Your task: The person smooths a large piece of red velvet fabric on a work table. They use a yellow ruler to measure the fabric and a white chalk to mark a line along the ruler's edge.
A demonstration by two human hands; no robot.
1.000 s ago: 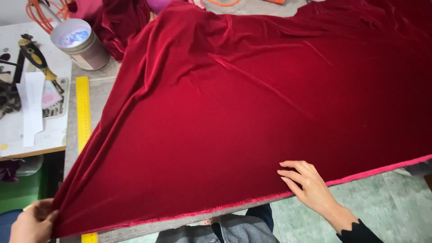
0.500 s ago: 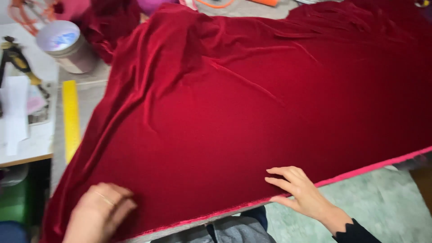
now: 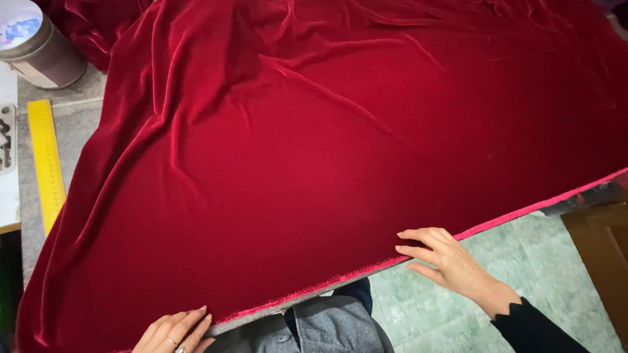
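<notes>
Two flat open hands, left hand, right hand, pressing red velvet, lidded tin apart.

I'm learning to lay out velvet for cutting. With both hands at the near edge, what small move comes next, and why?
Probably sweep the left hand outward toward the yellow ruler. The red velvet shows long diagonal folds on that side, while the near edge by the right hand already lies straight.

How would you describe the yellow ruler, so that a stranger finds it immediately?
Start from the big red velvet cloth covering the table. Left of it, on the bare grey tabletop, lies the yellow ruler: long, flat, the only yellow thing, below the round metal tin.
</notes>
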